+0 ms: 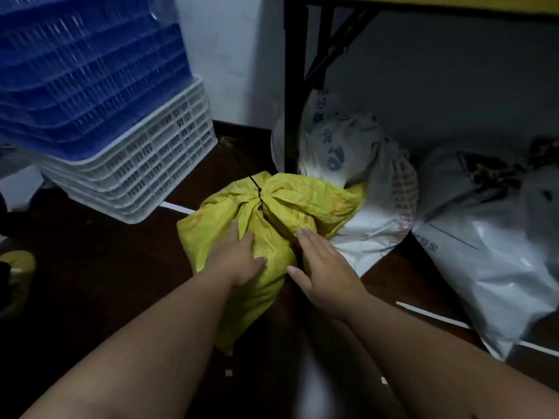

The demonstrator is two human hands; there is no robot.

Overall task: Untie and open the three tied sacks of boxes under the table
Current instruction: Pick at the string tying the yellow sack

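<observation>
from the head view, the crinkled yellow woven-plastic sack (272, 225) lies on the dark wooden floor (99, 267) just in front of the black metal table leg (292, 95), its long axis running from the person toward the wall, the bunched neck pointing away and up. a thin black cord (257, 189) cinches that neck, one loose end trailing back over the floor. the left hand (239, 258) lies flat on the sack's near left side, fingers straight, gripping nothing; the right hand (323, 261) rests the same way on its right side, palm down and relaxed. behind it a translucent white plastic bag with blue print (338, 143) stands knotted under the table, and a glossy grey-white plastic sack (496, 258) slumps to the right. at left, blue slotted crates (84, 71) are stacked in white slotted crates (151, 164). what the sacks hold cannot be seen.
</observation>
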